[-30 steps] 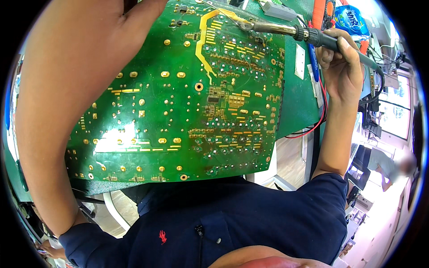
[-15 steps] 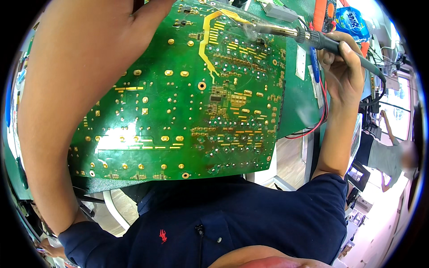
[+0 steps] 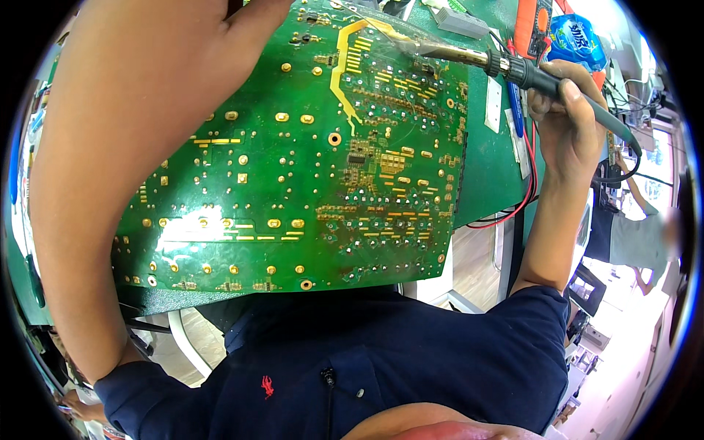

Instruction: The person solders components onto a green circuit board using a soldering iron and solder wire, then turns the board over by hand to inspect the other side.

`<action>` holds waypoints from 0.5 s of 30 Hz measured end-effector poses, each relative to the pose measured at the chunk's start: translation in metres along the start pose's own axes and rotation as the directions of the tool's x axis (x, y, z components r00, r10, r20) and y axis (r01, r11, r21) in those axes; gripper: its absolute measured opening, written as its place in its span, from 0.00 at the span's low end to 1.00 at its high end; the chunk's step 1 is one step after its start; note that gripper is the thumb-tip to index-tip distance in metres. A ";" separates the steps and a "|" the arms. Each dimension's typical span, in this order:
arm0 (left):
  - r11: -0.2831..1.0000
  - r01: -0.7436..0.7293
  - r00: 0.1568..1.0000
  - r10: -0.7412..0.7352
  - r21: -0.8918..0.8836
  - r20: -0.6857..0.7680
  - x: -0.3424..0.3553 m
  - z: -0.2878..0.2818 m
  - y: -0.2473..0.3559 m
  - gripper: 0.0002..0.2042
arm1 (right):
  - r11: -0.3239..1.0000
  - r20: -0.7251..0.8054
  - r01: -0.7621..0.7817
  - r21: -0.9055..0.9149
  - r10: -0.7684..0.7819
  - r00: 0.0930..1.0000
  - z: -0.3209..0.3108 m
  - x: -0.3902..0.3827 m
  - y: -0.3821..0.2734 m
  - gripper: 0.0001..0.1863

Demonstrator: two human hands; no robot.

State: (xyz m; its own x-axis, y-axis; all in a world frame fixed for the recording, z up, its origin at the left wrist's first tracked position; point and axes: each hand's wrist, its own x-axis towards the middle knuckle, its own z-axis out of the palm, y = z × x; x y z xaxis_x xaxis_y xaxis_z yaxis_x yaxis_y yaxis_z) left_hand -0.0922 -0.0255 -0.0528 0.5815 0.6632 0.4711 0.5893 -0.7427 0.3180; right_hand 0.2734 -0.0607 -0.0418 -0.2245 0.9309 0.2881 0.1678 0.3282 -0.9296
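Note:
A large green circuit board (image 3: 257, 198) with gold pads lies in front of me, tilted. My right hand (image 3: 570, 110) grips a soldering iron (image 3: 524, 72) by its dark handle, the metal barrel pointing left over the board's far right part. Haze blurs the iron's tip, and I cannot tell if it touches the board. A thin wire (image 3: 358, 13) slants down from the top edge to the tip, beside a wide gold trace. My left hand (image 3: 257, 26) is over the board's far left part. Its fingers are cut off by the upper edge, so their hold is hidden.
On the green bench mat (image 3: 488, 176) to the right lie a blue pen (image 3: 517, 110) and red wires (image 3: 529, 176). Farther back are a grey block (image 3: 462, 23), an orange multimeter (image 3: 533, 29) and a blue packet (image 3: 576, 40). Another person (image 3: 634, 242) stands at the far right.
The soldering iron and my right hand have shifted slightly right and down. The board's left side appears slightly shifted up and right. The person at the right has moved.

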 end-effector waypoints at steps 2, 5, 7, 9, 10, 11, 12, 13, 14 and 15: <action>1.000 -0.002 1.000 0.002 -0.001 0.000 0.001 0.000 -0.001 0.04 | 1.000 -0.003 0.010 -0.004 -0.010 1.000 0.000 0.000 0.000 0.17; 1.000 -0.004 1.000 0.004 -0.001 0.000 0.001 0.000 0.000 0.04 | 0.999 0.004 0.028 -0.028 -0.028 1.000 0.000 0.000 -0.001 0.17; 1.000 -0.001 1.000 0.001 -0.004 0.000 0.001 0.000 0.000 0.04 | 0.998 0.008 0.040 -0.044 -0.039 0.999 0.001 0.000 -0.002 0.17; 1.000 -0.002 1.000 0.002 -0.002 -0.001 0.002 0.000 0.000 0.04 | 0.997 0.009 0.050 -0.056 -0.050 0.999 0.001 0.000 -0.003 0.17; 1.000 -0.004 1.000 0.004 -0.002 -0.001 0.002 0.000 0.000 0.04 | 0.996 0.000 0.051 -0.068 -0.051 0.999 0.001 0.000 -0.003 0.17; 1.000 -0.001 1.000 0.001 -0.002 0.000 0.002 -0.001 0.000 0.04 | 0.995 -0.009 0.052 -0.079 -0.053 0.999 0.001 -0.001 -0.004 0.17; 1.000 -0.003 1.000 0.003 -0.003 0.002 0.002 0.000 0.000 0.04 | 0.997 -0.022 0.041 -0.062 -0.042 0.999 0.002 -0.001 -0.004 0.17; 1.000 -0.002 1.000 0.002 -0.004 0.001 0.002 0.000 0.001 0.04 | 0.993 -0.017 0.055 -0.106 -0.058 0.998 0.002 -0.001 -0.005 0.17; 1.000 -0.001 1.000 0.001 -0.003 -0.001 0.002 0.000 0.001 0.04 | 0.991 -0.017 0.058 -0.121 -0.061 0.998 0.002 -0.002 -0.006 0.17; 1.000 -0.003 1.000 0.003 -0.004 0.000 0.002 -0.001 0.001 0.04 | 0.989 -0.015 0.061 -0.135 -0.064 0.998 0.002 -0.002 -0.007 0.17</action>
State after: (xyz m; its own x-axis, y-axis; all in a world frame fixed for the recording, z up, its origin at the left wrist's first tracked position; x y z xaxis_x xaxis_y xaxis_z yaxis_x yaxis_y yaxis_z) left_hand -0.0909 -0.0252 -0.0511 0.5834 0.6611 0.4718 0.5856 -0.7449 0.3197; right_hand 0.2709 -0.0650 -0.0366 -0.2202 0.9104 0.3502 0.2820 0.4031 -0.8706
